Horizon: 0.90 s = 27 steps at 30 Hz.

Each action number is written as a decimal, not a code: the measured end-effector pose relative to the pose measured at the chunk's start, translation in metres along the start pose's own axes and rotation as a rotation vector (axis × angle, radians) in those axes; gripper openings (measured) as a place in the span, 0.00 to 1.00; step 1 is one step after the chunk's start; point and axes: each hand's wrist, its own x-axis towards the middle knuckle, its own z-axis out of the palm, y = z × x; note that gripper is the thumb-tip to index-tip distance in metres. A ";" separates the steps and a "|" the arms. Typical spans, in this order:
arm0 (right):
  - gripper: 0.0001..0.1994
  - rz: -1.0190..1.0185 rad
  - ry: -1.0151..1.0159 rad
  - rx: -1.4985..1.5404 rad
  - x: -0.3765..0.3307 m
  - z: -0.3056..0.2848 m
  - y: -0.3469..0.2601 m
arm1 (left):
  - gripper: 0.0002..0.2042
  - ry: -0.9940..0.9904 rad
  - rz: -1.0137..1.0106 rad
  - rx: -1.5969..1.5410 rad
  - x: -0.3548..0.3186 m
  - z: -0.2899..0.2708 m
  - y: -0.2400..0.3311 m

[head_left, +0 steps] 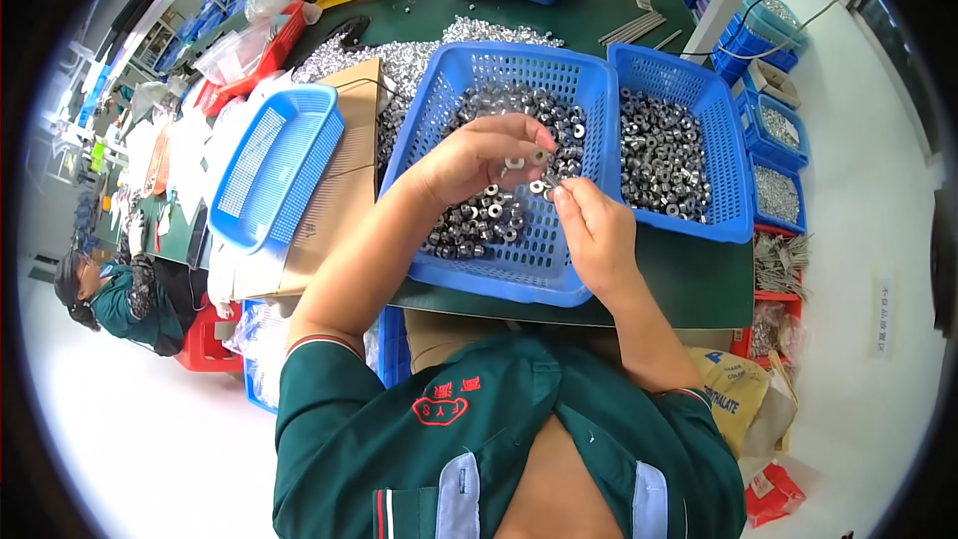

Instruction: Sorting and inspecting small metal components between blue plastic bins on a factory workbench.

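Both my hands are over a blue perforated basket (pixel 599 100) of small dark and shiny metal cylinders (pixel 477 230), some with white ring faces. My left hand (pixel 464 162) is palm-up with curled fingers, cupping a few small round metal parts (pixel 515 163). Close beside it, my right hand (pixel 602 240) pinches a small shiny metal piece (pixel 554 181) between thumb and forefinger. Its exact shape is partly hidden by the fingertips. To the right, touching this basket, stands a second blue basket (pixel 736 130) with more of the same cylinders.
A heap of shiny small parts (pixel 399 65) lies behind on the green table (pixel 419 15). At the left, an empty-looking blue basket (pixel 327 130) rests on cardboard (pixel 344 165). Stacked bins (pixel 783 155) stand at the right. A co-worker (pixel 125 294) sits at the far left.
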 end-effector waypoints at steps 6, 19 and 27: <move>0.08 0.030 -0.044 -0.041 0.003 0.000 -0.003 | 0.08 -0.023 0.004 0.211 -0.002 0.001 -0.002; 0.08 -0.237 -0.038 -0.403 0.004 0.004 -0.010 | 0.11 -0.015 -0.069 0.235 0.000 -0.008 -0.014; 0.10 -0.231 -0.027 -0.486 0.008 0.004 -0.008 | 0.10 -0.018 -0.119 0.249 0.003 -0.008 -0.012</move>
